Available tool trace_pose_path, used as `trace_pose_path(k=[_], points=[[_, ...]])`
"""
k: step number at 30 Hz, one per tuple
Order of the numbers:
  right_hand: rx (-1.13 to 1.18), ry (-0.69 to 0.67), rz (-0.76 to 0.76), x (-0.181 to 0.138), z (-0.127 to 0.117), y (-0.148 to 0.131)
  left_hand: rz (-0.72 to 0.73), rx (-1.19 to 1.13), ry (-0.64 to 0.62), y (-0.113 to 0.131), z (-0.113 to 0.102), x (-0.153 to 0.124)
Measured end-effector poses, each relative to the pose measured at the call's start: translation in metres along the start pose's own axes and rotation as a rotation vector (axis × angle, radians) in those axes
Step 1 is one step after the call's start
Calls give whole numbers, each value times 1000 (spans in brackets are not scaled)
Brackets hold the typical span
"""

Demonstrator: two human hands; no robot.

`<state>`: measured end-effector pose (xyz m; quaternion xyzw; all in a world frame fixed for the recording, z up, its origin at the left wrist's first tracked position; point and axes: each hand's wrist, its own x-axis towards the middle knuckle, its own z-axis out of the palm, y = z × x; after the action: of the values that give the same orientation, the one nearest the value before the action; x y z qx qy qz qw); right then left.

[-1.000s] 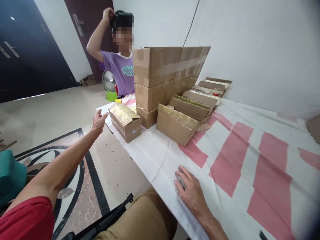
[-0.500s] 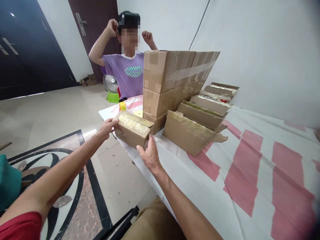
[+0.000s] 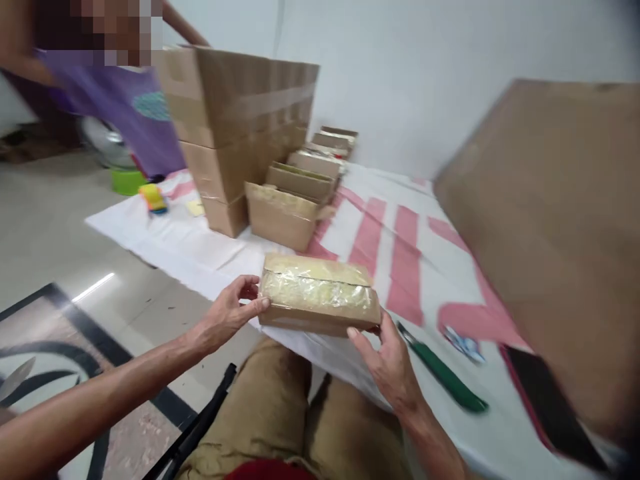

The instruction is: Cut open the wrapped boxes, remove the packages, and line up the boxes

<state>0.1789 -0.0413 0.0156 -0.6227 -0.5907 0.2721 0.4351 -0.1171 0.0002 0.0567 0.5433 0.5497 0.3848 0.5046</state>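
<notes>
Between my hands is a small cardboard box, its top flaps covered with shiny clear tape. My left hand grips its left end, thumb on the front edge. At the right end my right hand holds the lower corner, with some fingers hidden behind the box. The box is at the table's near edge, above my lap; whether it touches the cloth I cannot tell. Just right of my right hand lies a green-handled cutter on the cloth.
Stacked taped cartons stand at the back left, with a row of open boxes beside them. A yellow tape dispenser lies near the left edge. A large cardboard piece and a phone are at right. A person in purple stands behind.
My view has turned right and down. Both hands have brought the box from beside the stacked cartons to in front of my lap. The cutter, phone and large cardboard have come into view.
</notes>
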Motion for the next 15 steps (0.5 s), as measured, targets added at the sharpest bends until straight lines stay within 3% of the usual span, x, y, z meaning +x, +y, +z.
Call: trace_pose_path(k=[4,7,9,11,15], points=[[-4,46,-37,-20,-37,11,14,55,-29,9,37,2],[-80,-99,-72,-28,-76,26,7,14,-1,9,44,2],[-235,-137,-98,-33,-103,47,12,3,65,5,43,0],[-455,-56,-113,-34,-124,73,56,11,131,1,42,0],[-810,-25,-129,-29,-129,117,244,12,161,-5,51,12]])
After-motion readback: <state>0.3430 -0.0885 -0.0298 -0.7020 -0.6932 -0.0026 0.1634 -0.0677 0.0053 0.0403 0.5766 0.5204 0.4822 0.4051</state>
